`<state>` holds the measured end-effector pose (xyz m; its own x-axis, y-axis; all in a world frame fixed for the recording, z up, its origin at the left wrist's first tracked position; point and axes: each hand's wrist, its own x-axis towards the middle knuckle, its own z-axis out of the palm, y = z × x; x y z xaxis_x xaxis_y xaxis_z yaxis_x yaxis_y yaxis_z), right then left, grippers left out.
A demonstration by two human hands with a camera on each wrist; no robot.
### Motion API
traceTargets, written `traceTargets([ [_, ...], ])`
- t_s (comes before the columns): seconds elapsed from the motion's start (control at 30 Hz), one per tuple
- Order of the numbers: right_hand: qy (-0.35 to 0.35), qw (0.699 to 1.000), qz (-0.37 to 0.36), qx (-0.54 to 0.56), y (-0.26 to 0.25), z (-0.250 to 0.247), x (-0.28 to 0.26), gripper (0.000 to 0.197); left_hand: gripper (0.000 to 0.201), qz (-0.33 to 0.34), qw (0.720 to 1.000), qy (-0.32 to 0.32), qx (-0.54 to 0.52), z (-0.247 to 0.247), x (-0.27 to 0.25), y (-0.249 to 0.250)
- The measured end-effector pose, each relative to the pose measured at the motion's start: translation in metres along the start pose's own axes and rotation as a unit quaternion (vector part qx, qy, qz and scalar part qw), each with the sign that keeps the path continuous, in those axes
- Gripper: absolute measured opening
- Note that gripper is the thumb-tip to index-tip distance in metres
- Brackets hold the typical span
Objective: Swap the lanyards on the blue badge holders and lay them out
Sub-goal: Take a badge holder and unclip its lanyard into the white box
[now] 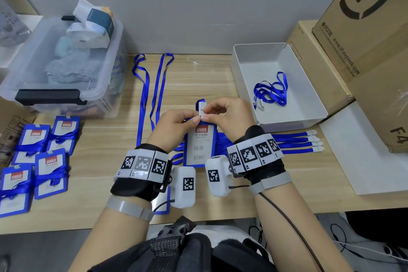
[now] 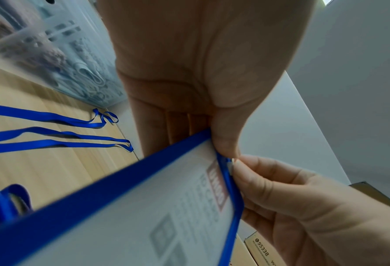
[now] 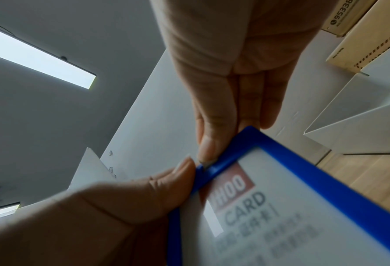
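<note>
The person holds one badge holder (image 1: pixel 199 146) above the desk (image 1: pixel 220 192), in front of the body, and both hands meet at its top edge. The left hand (image 1: pixel 176 127) pinches the top of the holder between thumb and curled fingers, and the right hand (image 1: pixel 229 115) pinches the white clip (image 1: pixel 202 108) of a lanyard just at the slot. The holder looks light and rather stiff, a flat plastic frame with a clear window, so I think it is best held by the blue rim near the slot, not by the window, which can bend and get marks. The clip is small and probably slippery, and it needs the fingertips only; the ribbon is soft and gives no support, so pulling on it will not help much. The head view shows the whole place: two lanyards (image 1: pixel 152 93) lie straight on the desk behind the hands, a tangled one (image 1: pixel 271 90) lies in the white tray (image 1: pixel 245 86), more lie flat under the right wrist with their clips (image 1: pixel 315 141) to the right, and wrapped holders (image 1: pixel 39 157) wait at the left. The wrist views do not show this, but they show the grip from below. In the left wrist view the thumb presses on the corner of the frame, and in the right wrist view the two thumbs almost touch at the slot. The clip itself is nearly hidden in both wrist views.
</note>
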<state>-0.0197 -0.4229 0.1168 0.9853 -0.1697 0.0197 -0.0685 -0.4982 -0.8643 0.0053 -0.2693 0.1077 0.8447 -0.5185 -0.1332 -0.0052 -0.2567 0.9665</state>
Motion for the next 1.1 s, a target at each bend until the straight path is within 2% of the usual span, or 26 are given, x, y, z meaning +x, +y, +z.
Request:
traceTargets([
  [0.23,0.000,1.000,-0.002,0.004,-0.002,0.001,-0.001,0.011,0.023,0.003,1.000,0.008,0.004,0.000,0.000,0.001],
  [0.53,-0.011,1.000,-0.012,0.018,-0.001,-0.001,-0.001,0.021,0.026,-0.008,1.000,0.019,-0.015,0.000,0.004,0.001],
  [0.73,-0.039,0.998,-0.042,0.007,0.002,0.000,0.001,0.012,0.027,-0.006,0.999,0.040,-0.037,-0.002,0.007,0.004],
  [0.9,-0.029,0.998,-0.027,0.050,0.002,0.000,0.003,0.011,0.023,0.001,0.999,0.047,0.010,-0.002,0.009,0.002],
  [1.0,-0.001,0.992,0.018,0.122,0.001,-0.002,0.006,0.017,0.021,-0.012,0.999,0.039,0.024,-0.003,0.011,-0.002],
  [1.1,-0.005,0.986,0.022,0.164,0.000,-0.003,0.009,0.030,0.019,-0.010,1.000,0.007,0.012,-0.001,0.013,-0.002],
])
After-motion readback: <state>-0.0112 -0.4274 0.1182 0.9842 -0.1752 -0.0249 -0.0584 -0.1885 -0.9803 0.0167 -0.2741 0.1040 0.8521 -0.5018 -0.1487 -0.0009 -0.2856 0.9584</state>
